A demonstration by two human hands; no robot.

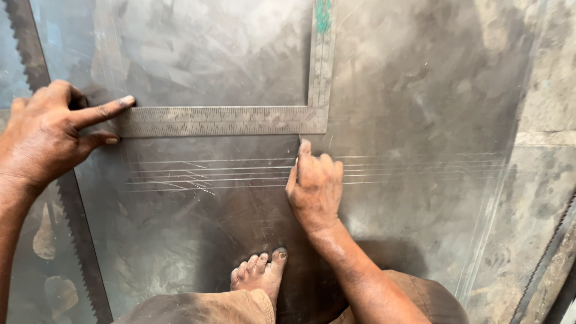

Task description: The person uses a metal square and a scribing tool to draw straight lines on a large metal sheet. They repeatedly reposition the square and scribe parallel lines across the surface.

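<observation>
Two hands are in use. Left hand is pressed on the square, fingers spread flat; right hand is closed — its contents are hidden — just below the blade. On the sheet, the square should be kept firmly seated — slippage skews the scribed lines.

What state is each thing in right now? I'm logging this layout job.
Steel framing square: flat on the sheet, corner at right.
Metal sheet: flat, scribed with parallel lines.
Left hand: fingers pressing the square's end.
Right hand: fingertip at the square's lower edge.
Saw blade: lying under the sheet's left edge.
Bare foot: planted on the sheet.
</observation>
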